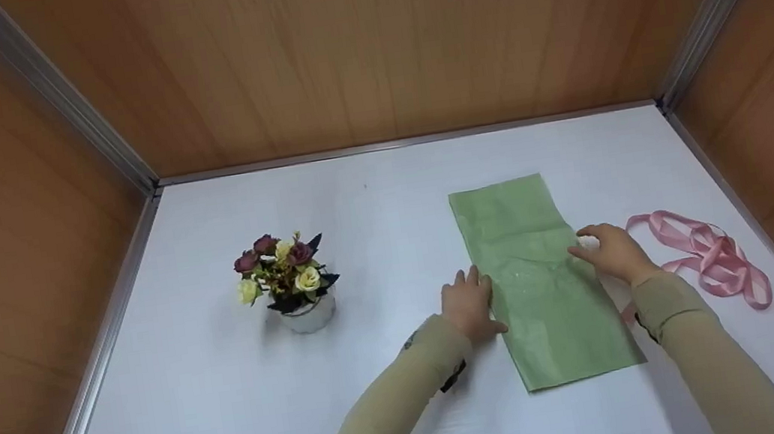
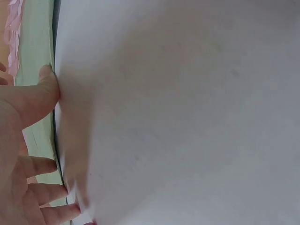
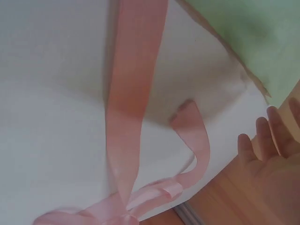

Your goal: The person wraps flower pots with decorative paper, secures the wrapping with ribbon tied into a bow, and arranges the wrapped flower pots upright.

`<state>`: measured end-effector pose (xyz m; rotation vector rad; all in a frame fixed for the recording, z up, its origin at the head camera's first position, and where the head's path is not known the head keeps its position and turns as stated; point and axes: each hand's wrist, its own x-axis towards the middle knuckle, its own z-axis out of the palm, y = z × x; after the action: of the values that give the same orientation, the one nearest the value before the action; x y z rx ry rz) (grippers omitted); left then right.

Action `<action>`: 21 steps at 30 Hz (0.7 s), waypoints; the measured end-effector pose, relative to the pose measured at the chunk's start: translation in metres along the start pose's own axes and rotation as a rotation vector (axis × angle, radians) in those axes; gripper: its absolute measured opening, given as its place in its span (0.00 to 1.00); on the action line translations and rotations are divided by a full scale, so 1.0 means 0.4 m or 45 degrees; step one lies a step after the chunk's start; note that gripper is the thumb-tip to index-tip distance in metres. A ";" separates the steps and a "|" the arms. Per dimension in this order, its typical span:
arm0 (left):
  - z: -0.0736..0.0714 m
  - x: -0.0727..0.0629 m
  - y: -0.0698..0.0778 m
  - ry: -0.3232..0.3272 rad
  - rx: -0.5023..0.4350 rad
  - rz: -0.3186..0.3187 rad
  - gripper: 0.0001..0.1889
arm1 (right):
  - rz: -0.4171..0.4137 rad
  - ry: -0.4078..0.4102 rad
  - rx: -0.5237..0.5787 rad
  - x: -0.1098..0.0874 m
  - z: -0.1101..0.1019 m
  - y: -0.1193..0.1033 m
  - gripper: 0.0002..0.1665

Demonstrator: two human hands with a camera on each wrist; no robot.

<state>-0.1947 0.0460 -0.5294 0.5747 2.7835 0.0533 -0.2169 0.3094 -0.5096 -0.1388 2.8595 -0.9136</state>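
A long folded sheet of green wrapping paper [image 1: 550, 300] lies on the white table, creased across its middle. Along its left edge rests my left hand [image 1: 468, 308], fingers spread and thumb at the border. The left wrist view shows those fingertips [image 2: 49, 165] touching the paper's edge. My right hand [image 1: 616, 254] is at the opposite edge, with thumb and forefinger apart. Its fingers look extended in the right wrist view, beside the green paper [image 3: 262, 37]. A loosely heaped pink ribbon [image 1: 718, 257] lies to the right of that hand; one end passes under my right wrist.
A small white pot [image 1: 310, 315] with artificial purple and yellow flowers [image 1: 284, 269] stands on the left of the table [image 1: 180, 412]. Wood-grain panels [image 1: 363, 46] with metal trim enclose the back and both sides.
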 end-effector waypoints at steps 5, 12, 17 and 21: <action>0.002 0.005 -0.002 -0.010 -0.017 -0.002 0.46 | 0.089 0.022 0.111 0.005 0.009 0.014 0.35; 0.002 0.000 -0.003 -0.017 -0.048 -0.016 0.47 | 0.158 -0.077 0.162 0.011 0.028 0.013 0.41; 0.001 -0.005 -0.002 -0.024 -0.066 -0.018 0.47 | 0.172 -0.111 0.093 0.009 0.039 0.012 0.42; -0.001 -0.008 0.000 -0.009 -0.039 -0.008 0.47 | 0.168 -0.090 0.077 0.007 0.044 0.019 0.41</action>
<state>-0.1921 0.0446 -0.5281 0.5577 2.7728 0.0923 -0.2171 0.3052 -0.5284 0.0238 2.7356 -0.9483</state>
